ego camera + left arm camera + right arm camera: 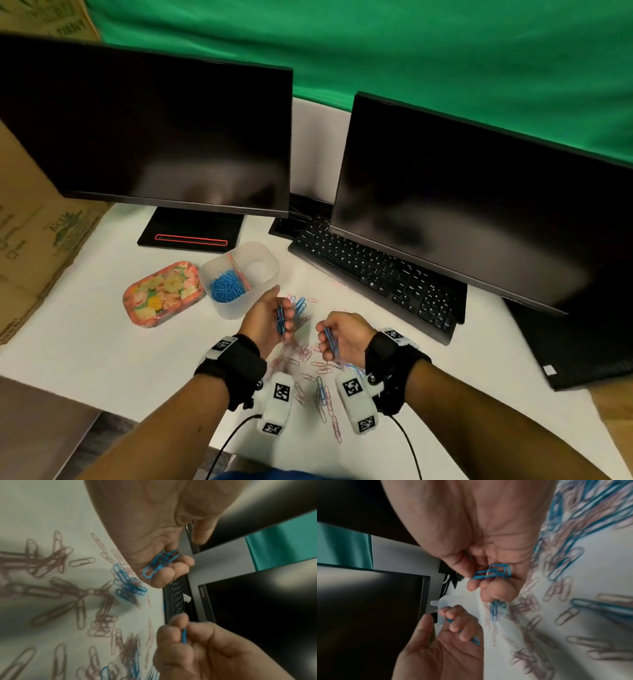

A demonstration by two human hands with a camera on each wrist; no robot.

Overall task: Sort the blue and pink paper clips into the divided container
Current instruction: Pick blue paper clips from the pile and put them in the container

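Note:
Both hands hover over a loose pile of pink paper clips (310,356) and blue paper clips (300,305) on the white table. My left hand (283,317) grips a small bunch of blue clips (161,562) between curled fingers and palm. My right hand (326,340) pinches a few blue clips (494,572) between thumb and fingers. The translucent divided container (236,310) stands just beyond the left hand. Its left compartment holds a heap of blue clips (226,287), and the right compartment looks empty. One pink clip leans at the divider.
A floral tin tray (163,294) lies left of the container. A black keyboard (376,274) and two dark monitors (150,137) stand behind. A cardboard box (30,222) borders the left side. The table's near edge runs under my forearms.

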